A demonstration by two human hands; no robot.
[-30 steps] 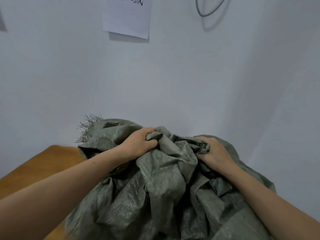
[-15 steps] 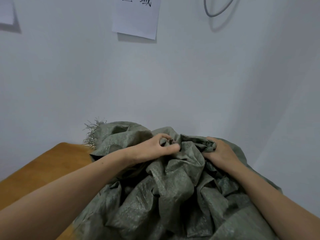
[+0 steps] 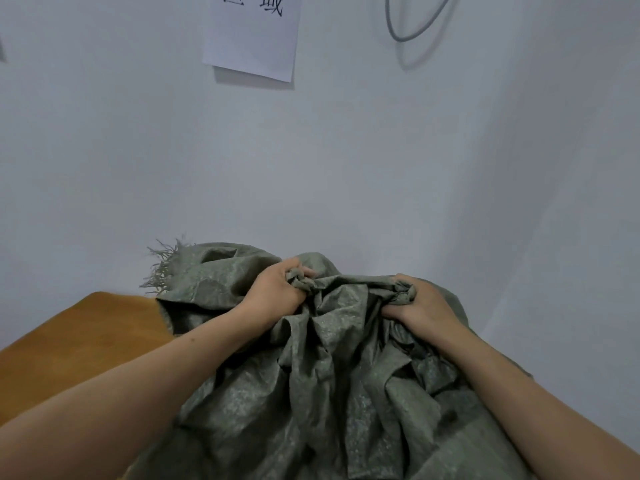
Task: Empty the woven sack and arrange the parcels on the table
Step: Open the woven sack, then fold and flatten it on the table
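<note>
A crumpled grey-green woven sack [image 3: 322, 386] lies heaped on the wooden table [image 3: 79, 337], with a frayed corner sticking out at its upper left. My left hand [image 3: 277, 289] grips a bunched fold of the sack near its top. My right hand [image 3: 419, 306] grips another bunched fold a little to the right. Both fists are curled tight round the fabric. No parcels show; whatever is inside the sack is hidden.
A white wall stands close behind the sack, meeting another wall at the right. A sheet of paper [image 3: 251, 32] with printed characters is stuck on the wall above, and a grey cable loop [image 3: 412, 29] hangs to its right. Bare tabletop shows at the left.
My left hand has regrasped the fabric, its fingers closing round a new bunch. Both hands stay near the sack's top, and the folds between them have shifted a little.
</note>
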